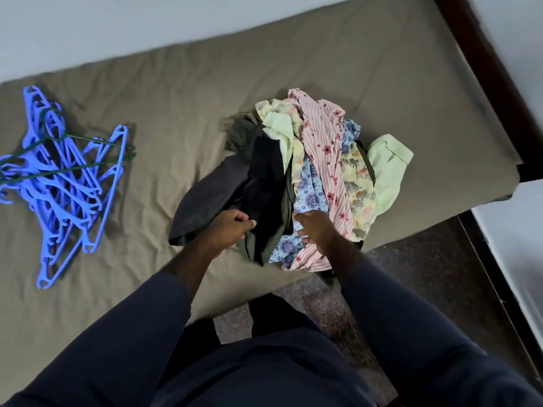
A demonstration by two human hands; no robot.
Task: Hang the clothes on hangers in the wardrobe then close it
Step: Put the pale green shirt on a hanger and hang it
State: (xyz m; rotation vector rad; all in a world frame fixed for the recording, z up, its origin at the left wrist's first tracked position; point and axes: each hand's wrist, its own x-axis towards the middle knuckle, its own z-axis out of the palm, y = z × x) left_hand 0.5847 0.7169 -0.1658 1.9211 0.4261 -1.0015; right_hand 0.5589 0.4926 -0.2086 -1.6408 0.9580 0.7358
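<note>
Clothes (320, 160) lie in 1 tangled heap at the near edge of the bed (176, 98), and both hands are in it. The left hand (229, 230) has its fingers (248, 223) curled into a dark garment (217, 189), and the right hand (317, 227) is clamped on a blue floral piece (310, 198). Pulling 1 item could drag the knotted rest over the edge onto the floor (411, 274). The blue plastic hangers (67, 183) lie well apart to the left. They are laced with a green wire hanger (100, 141) and may snag together. The sheet is olive, the bed frame (482, 69) dark wood, the wall (147, 22) pale. No wardrobe is in view.

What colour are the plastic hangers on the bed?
The plastic hangers are blue, a periwinkle shade, seen best in the head view.
</note>
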